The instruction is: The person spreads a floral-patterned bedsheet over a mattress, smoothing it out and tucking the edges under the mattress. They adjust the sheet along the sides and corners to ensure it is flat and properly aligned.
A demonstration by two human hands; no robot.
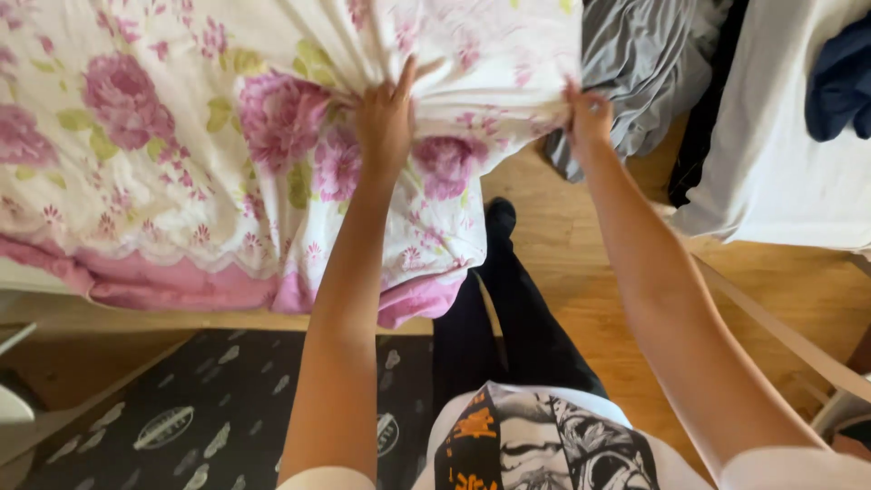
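Observation:
A white bed sheet [181, 136] printed with pink flowers and edged with a pink border lies across a bed, its corner hanging down toward the floor. My left hand [386, 118] presses flat on the sheet with fingers spread, and the cloth gathers into folds above it. My right hand [590, 113] pinches the sheet's right edge. Both arms reach forward from the bottom of the view.
Grey fabric [635, 63] hangs beside the sheet's right edge. A white cloth [771, 154] with a dark blue garment [839, 82] on it is at the right. Below are a wooden floor [581, 263], a dark patterned rug [200, 408] and my black-clad legs [508, 308].

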